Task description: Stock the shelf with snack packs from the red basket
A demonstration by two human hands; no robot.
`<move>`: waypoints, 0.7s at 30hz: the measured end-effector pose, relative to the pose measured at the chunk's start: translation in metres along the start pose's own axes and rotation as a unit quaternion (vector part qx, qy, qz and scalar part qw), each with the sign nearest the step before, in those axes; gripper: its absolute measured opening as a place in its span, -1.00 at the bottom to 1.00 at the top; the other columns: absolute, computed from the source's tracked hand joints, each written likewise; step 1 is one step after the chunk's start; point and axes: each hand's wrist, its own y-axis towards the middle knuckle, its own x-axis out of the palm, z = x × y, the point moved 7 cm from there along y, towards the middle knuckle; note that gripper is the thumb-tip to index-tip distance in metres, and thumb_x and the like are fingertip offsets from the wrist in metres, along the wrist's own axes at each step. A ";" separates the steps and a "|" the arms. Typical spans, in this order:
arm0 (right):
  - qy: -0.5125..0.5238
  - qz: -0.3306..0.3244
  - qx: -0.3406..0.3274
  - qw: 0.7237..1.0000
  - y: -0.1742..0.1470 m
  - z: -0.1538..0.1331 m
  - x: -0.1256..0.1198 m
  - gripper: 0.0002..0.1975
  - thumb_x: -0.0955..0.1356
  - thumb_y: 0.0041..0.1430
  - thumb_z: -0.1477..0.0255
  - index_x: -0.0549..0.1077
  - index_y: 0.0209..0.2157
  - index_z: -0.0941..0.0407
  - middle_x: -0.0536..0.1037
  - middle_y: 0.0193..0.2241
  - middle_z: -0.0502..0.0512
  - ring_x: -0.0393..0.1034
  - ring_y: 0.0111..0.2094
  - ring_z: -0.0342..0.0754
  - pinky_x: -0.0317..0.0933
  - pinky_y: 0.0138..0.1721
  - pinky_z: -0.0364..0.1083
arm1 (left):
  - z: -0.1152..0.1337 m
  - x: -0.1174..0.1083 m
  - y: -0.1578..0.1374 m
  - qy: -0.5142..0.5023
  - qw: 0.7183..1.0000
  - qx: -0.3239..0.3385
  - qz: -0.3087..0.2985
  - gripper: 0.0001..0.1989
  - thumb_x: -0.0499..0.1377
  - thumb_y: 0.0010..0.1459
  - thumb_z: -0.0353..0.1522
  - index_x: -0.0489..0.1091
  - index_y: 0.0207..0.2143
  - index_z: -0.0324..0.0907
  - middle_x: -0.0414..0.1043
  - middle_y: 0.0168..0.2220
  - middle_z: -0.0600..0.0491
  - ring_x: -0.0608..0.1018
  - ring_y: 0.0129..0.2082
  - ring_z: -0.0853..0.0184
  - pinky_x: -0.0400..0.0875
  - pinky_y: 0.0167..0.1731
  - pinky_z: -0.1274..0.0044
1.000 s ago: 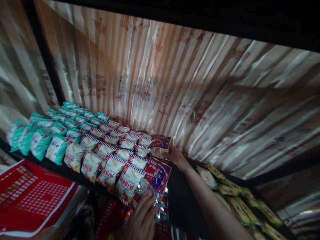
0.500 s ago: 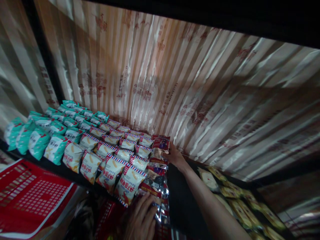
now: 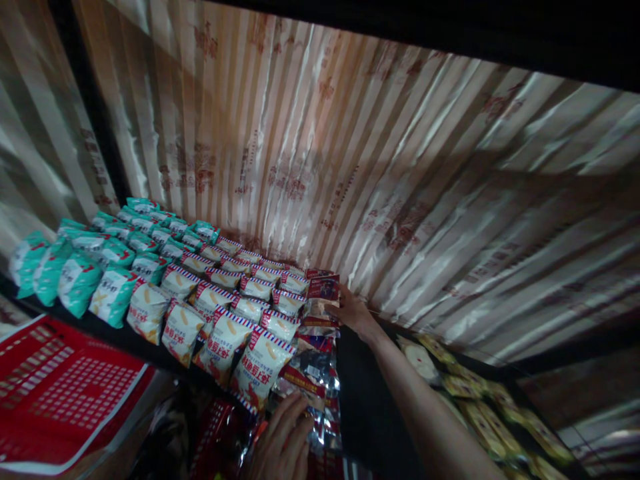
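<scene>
My right hand (image 3: pixel 356 315) reaches to the back of the shelf and pinches a dark red snack bag (image 3: pixel 323 293), its thumb on the near face. In front of that bag runs a row of more dark red and purple bags (image 3: pixel 310 363) with shiny clear parts, some overlapping. My left hand (image 3: pixel 284 437) lies at the front end of this row, fingers stretched out and touching the nearest bags; its palm is hidden. Directly left of the row stand white snack bags (image 3: pixel 263 363) with red lettering and striped top edges.
Several teal snack bags (image 3: pixel 114 293) fill the left of the dark shelf (image 3: pixel 367 400). Yellowish packs (image 3: pixel 483 423) lie at the right. A red plastic basket (image 3: pixel 75 400) is below the front edge at left. Pleated printed sheeting (image 3: pixel 300 167) hangs behind.
The upright bag at the back tilts slightly differently in my right hand, whose grip stays in nearly the same place. My left hand has barely shifted at the front.
</scene>
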 end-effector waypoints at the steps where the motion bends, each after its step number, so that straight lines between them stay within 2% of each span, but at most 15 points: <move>1: -0.011 -0.018 0.011 1.000 -0.001 -0.002 0.003 -0.37 0.38 -0.02 0.45 0.18 0.12 0.12 0.53 -0.52 -0.05 0.38 -0.57 -0.15 0.24 -0.52 -0.18 | 0.000 -0.001 0.000 0.000 1.000 0.000 0.003 -0.74 -0.04 0.20 -0.46 0.36 -0.12 -0.21 0.43 -0.06 -0.05 0.37 0.08 0.32 0.42 -0.06 0.56; 3: -0.036 -0.041 0.023 0.998 -0.004 -0.006 0.008 -0.37 0.37 0.01 0.42 0.16 0.14 0.13 0.53 -0.51 -0.03 0.36 -0.58 -0.15 0.23 -0.51 -0.17 | 0.000 -0.002 0.001 0.000 1.000 0.002 0.010 -0.75 -0.05 0.20 -0.46 0.37 -0.14 -0.21 0.45 -0.08 -0.04 0.40 0.05 0.33 0.43 -0.07 0.57; 7: -0.124 -0.043 0.014 0.991 -0.009 -0.015 0.009 -0.40 0.33 0.07 0.34 0.16 0.15 0.13 0.54 -0.48 0.02 0.39 -0.54 -0.12 0.21 -0.45 -0.14 | -0.001 -0.004 0.002 -0.002 1.000 -0.001 0.006 -0.73 -0.06 0.18 -0.48 0.36 -0.13 -0.20 0.45 -0.08 -0.03 0.42 0.03 0.34 0.42 -0.07 0.58; 11: -0.267 -0.023 0.011 0.963 -0.018 -0.021 0.002 -0.45 0.28 0.12 0.27 0.17 0.15 0.06 0.57 -0.36 0.10 0.47 -0.32 0.00 0.19 -0.34 -0.09 | -0.004 -0.002 -0.003 -0.011 1.000 -0.015 -0.008 -0.71 -0.06 0.17 -0.49 0.35 -0.12 -0.19 0.44 -0.06 -0.04 0.40 0.05 0.33 0.42 -0.06 0.58; 14: -0.341 -0.006 0.030 0.940 -0.025 -0.023 -0.006 -0.56 0.23 0.15 0.24 0.30 0.06 0.03 0.56 -0.22 0.18 0.45 -0.19 0.08 0.19 -0.30 -0.06 | -0.004 0.000 -0.007 -0.024 0.999 -0.014 -0.018 -0.70 -0.05 0.17 -0.49 0.33 -0.07 -0.20 0.40 -0.01 -0.06 0.35 0.10 0.29 0.40 -0.03 0.53; 17: -0.329 0.023 0.016 0.944 -0.039 -0.025 -0.013 -0.64 0.20 0.16 0.22 0.42 -0.08 0.03 0.57 -0.24 0.14 0.46 -0.22 0.06 0.18 -0.33 -0.09 | -0.002 -0.006 -0.006 -0.053 0.998 -0.033 -0.028 -0.67 -0.03 0.16 -0.50 0.30 -0.03 -0.21 0.34 0.04 -0.08 0.30 0.13 0.28 0.39 -0.01 0.50; 21: -0.196 0.128 -0.012 0.972 -0.082 -0.018 -0.023 -0.64 0.18 0.17 0.16 0.47 -0.27 0.07 0.51 -0.55 0.03 0.40 -0.49 -0.07 0.13 -0.45 -0.15 | -0.002 -0.027 -0.008 -0.134 0.985 -0.098 -0.040 -0.64 -0.07 0.14 -0.57 0.29 -0.04 -0.20 0.38 -0.02 -0.09 0.35 0.07 0.31 0.38 0.00 0.46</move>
